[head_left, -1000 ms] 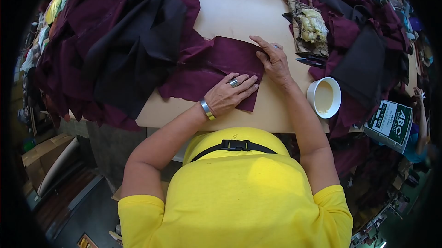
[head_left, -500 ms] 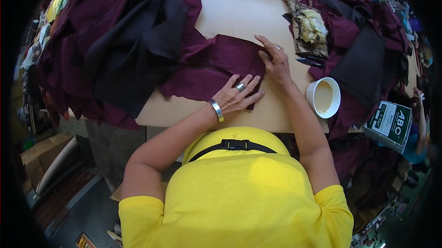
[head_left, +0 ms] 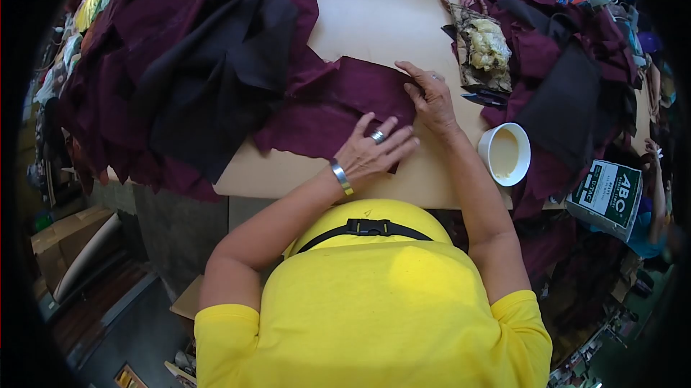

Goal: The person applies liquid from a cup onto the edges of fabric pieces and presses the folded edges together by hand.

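A maroon cloth piece (head_left: 324,118) lies flat on the table, running out from a big heap of maroon and black cloth (head_left: 216,71) on the left. My left hand (head_left: 374,147), with a ring and a metal bracelet, rests over the near right corner of the piece, palm down, its fingers spread and slightly blurred. At the far right corner, my right hand (head_left: 433,104) touches the cloth's edge; its index finger is stretched out and apart from the thumb. The other right fingers are partly hidden. A white bowl of pale cream liquid (head_left: 505,154) stands right of my right forearm.
The tan tabletop (head_left: 374,14) carries another maroon and black cloth pile (head_left: 554,86) on the right. A crumpled yellowish lump on a worn board (head_left: 488,46) and dark pens or blades (head_left: 486,96) lie beside it. A green and white box (head_left: 606,197) stands past the table's right edge.
My left hand has shifted slightly right and its fingers have lifted or slid a little. The right hand stays at the cloth's edge, with its index finger a bit lower in view.
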The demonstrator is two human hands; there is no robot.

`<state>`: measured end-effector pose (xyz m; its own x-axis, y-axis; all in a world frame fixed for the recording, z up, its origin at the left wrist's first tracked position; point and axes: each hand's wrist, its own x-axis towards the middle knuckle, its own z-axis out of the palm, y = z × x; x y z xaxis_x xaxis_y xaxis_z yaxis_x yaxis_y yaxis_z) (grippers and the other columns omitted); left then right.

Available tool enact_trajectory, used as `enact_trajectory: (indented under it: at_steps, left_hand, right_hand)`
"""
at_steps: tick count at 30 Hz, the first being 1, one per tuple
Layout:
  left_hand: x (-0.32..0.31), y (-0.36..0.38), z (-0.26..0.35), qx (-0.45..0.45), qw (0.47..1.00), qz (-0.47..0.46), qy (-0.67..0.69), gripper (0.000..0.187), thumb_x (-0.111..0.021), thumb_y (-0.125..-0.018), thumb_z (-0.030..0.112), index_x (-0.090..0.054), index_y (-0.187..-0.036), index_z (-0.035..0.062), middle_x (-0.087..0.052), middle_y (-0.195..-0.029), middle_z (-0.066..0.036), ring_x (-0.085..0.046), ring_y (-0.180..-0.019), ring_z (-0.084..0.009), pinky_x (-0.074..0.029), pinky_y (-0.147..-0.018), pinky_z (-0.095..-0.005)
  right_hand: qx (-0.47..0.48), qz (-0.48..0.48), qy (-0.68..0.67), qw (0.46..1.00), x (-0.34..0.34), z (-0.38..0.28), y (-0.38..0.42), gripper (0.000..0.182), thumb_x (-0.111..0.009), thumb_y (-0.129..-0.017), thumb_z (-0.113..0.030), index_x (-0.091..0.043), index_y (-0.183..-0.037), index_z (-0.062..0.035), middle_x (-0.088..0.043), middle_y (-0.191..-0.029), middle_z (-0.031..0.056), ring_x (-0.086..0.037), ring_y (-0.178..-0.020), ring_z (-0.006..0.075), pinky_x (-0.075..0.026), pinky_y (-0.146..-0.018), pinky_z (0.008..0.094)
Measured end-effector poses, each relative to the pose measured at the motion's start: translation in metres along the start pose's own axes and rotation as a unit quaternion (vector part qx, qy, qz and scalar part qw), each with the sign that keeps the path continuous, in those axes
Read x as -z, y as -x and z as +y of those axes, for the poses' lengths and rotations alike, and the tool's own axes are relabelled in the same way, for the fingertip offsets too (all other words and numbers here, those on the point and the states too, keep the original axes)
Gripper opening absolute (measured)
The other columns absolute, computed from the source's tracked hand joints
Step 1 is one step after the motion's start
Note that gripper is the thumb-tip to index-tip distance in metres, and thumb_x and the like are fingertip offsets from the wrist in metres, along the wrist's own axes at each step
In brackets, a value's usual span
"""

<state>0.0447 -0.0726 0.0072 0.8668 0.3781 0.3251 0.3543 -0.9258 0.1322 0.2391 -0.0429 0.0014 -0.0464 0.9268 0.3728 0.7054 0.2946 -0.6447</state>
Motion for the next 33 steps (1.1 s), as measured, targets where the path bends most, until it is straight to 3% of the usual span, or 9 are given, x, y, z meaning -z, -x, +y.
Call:
enact_trajectory:
  at_steps: [3, 10, 13, 16, 23, 33]
  left_hand:
    - [0.012, 0.000, -0.013, 0.099, 0.995, 0.025, -0.021, 0.040, -0.049, -0.080, 0.014, -0.052, -0.119, 0.0062, -0.054, -0.115, -0.008, -0.051, -0.109, -0.0214, -0.032, -0.096, -0.0419]
    - [0.006, 0.005, -0.018, 0.121, 0.991, 0.042, -0.042, 0.032, -0.050, -0.077, 0.010, -0.060, -0.108, 0.0072, -0.056, -0.105, -0.006, -0.055, -0.100, -0.0188, -0.035, -0.092, -0.0406]
    - [0.005, 0.007, -0.017, 0.110, 0.991, 0.035, -0.060, 0.033, -0.051, -0.077, 0.012, -0.060, -0.109, 0.0076, -0.056, -0.105, -0.005, -0.055, -0.100, -0.0177, -0.035, -0.090, -0.0405]
    - [0.004, 0.006, -0.015, 0.105, 0.990, 0.028, -0.093, 0.036, -0.050, -0.078, 0.013, -0.058, -0.113, 0.0098, -0.057, -0.104, -0.005, -0.056, -0.099, -0.0176, -0.036, -0.089, -0.0407]
    - [0.006, -0.003, -0.002, 0.105, 0.982, -0.028, -0.158, 0.047, -0.045, -0.080, 0.014, -0.050, -0.126, 0.0234, -0.051, -0.099, -0.008, -0.053, -0.096, -0.0227, -0.037, -0.086, -0.0422]
    - [-0.001, 0.005, -0.003, 0.146, 0.981, 0.012, -0.129, 0.040, -0.047, -0.079, 0.013, -0.055, -0.118, 0.0148, -0.055, -0.108, -0.005, -0.054, -0.103, -0.0173, -0.035, -0.089, -0.0426]
  right_hand:
    - [-0.019, -0.034, 0.043, 0.998, 0.007, -0.008, -0.009, 0.050, -0.060, -0.077, -0.004, -0.050, -0.124, -0.0177, -0.063, -0.094, 0.0098, -0.057, -0.081, 0.0244, -0.038, -0.083, 0.0351]
    - [-0.048, -0.121, 0.093, 0.987, -0.001, -0.018, -0.021, 0.054, -0.061, -0.078, -0.005, -0.047, -0.127, -0.0209, -0.063, -0.097, 0.0085, -0.056, -0.078, 0.0222, -0.035, -0.084, 0.0363]
    - [-0.029, -0.091, 0.026, 0.995, -0.004, -0.009, -0.018, 0.055, -0.059, -0.078, -0.005, -0.047, -0.127, -0.0257, -0.064, -0.091, 0.0050, -0.058, -0.082, 0.0200, -0.035, -0.083, 0.0346]
    - [-0.021, -0.059, -0.002, 0.998, -0.005, -0.008, -0.015, 0.053, -0.060, -0.077, -0.001, -0.051, -0.125, -0.0227, -0.064, -0.098, 0.0053, -0.056, -0.077, 0.0183, -0.035, -0.084, 0.0323]
    - [-0.018, -0.038, -0.006, 0.999, -0.009, -0.008, -0.013, 0.053, -0.060, -0.077, -0.001, -0.052, -0.125, -0.0219, -0.064, -0.091, 0.0061, -0.056, -0.075, 0.0190, -0.038, -0.082, 0.0320]
    - [-0.018, -0.060, 0.009, 0.998, -0.005, -0.007, -0.014, 0.053, -0.060, -0.078, -0.003, -0.050, -0.126, -0.0228, -0.064, -0.100, 0.0068, -0.057, -0.079, 0.0200, -0.038, -0.083, 0.0330]
